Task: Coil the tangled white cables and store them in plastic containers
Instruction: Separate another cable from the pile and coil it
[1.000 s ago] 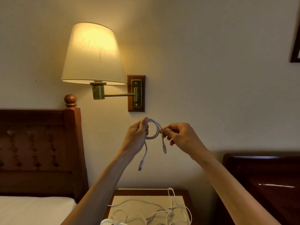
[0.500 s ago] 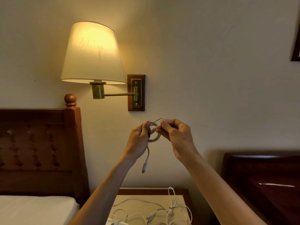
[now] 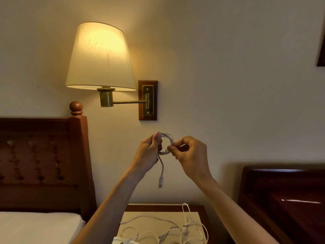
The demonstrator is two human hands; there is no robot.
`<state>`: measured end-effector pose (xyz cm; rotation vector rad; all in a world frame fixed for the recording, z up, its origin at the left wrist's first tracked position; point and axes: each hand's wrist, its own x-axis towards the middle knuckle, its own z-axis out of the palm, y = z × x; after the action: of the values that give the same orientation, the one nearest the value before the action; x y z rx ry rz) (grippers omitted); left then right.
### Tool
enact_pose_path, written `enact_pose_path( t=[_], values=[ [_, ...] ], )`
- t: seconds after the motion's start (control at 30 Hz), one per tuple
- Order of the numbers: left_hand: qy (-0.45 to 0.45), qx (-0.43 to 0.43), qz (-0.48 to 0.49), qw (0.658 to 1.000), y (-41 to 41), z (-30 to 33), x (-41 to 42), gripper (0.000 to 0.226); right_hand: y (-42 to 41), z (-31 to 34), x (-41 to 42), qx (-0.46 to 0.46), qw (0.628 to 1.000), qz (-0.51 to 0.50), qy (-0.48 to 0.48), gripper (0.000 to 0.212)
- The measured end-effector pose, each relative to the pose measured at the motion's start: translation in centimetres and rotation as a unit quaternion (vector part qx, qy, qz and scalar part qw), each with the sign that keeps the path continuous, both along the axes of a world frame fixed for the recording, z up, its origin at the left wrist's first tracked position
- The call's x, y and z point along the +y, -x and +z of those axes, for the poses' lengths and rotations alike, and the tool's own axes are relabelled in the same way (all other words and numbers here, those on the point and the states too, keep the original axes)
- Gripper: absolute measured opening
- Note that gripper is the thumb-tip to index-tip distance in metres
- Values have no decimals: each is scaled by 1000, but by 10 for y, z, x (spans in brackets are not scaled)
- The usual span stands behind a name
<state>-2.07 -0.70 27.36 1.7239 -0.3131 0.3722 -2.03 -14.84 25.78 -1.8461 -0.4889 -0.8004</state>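
I hold a small white cable coil [image 3: 169, 140] up in front of the wall. My left hand [image 3: 149, 152] grips the coil's left side, and one plug end [image 3: 161, 181] dangles below it. My right hand [image 3: 190, 154] pinches the coil's right side between thumb and forefinger. More tangled white cables [image 3: 168, 229] lie loose on the nightstand [image 3: 202, 211] below my arms. No plastic container is in view.
A lit wall lamp [image 3: 100, 57] on a brass arm hangs above the hands. A wooden headboard [image 3: 44, 155] and white mattress [image 3: 35, 226] are at the left. Another dark wooden bed frame [image 3: 281, 191] is at the right.
The second loose end that hung from my right hand has been wrapped into the coil. My hands came together, then the right one shifted slightly right. One plug end still dangles.
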Motion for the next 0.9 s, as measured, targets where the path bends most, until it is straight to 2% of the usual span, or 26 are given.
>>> enact_pose_path(
  t=[0.07,0.13,0.23,0.37,0.47,0.57,0.83,0.9],
  values=[
    [34,20,-13,999,4,3,-3,42,-4,-3,0,-71,993,-79,49,12],
    [64,36,-28,997,8,4,-4,43,-7,-2,-1,-105,989,-93,49,13],
    [81,39,-44,995,11,6,-5,43,-6,-1,1,-57,997,20,-37,18],
    [95,40,-47,994,12,9,-4,42,-9,1,-1,-3,982,155,-111,17],
    [104,39,-43,993,11,13,0,43,-9,3,-8,42,971,217,-92,17],
    [103,42,-45,993,12,14,0,43,-9,1,-12,57,967,241,-61,25],
    [177,60,-59,981,12,6,-7,41,-13,-16,-9,48,986,158,-3,21],
    [205,60,-39,976,11,2,-8,41,-10,-24,-8,15,989,145,12,31]
  ],
)
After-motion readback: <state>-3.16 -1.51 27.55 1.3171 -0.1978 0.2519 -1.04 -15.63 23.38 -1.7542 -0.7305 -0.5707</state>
